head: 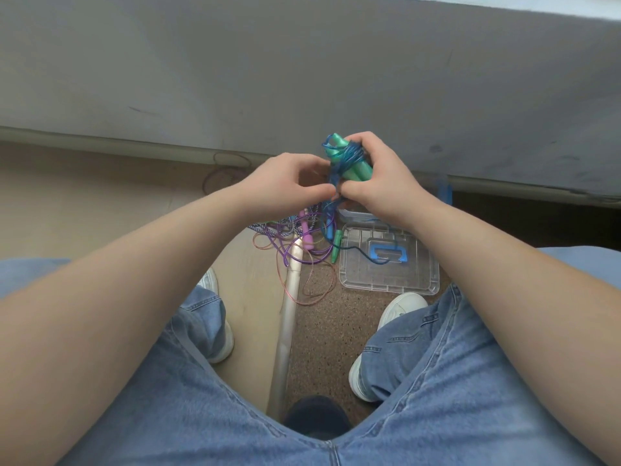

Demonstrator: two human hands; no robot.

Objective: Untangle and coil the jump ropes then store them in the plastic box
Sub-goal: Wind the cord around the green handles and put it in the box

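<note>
Where floors meet, seemingly metal strip (287,317).

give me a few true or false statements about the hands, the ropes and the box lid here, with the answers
1. The right hand grips a bundle of green handles wound with blue rope. True.
2. The left hand rests flat on the floor. False: it is raised at the bundle, pinching the blue rope.
3. A pink handle lies among tangled ropes on the floor. True.
4. The clear lid has a red handle. False: its handle is blue.
5. Every rope is already coiled. False: the purple rope lies in loose loops on the floor.
</note>
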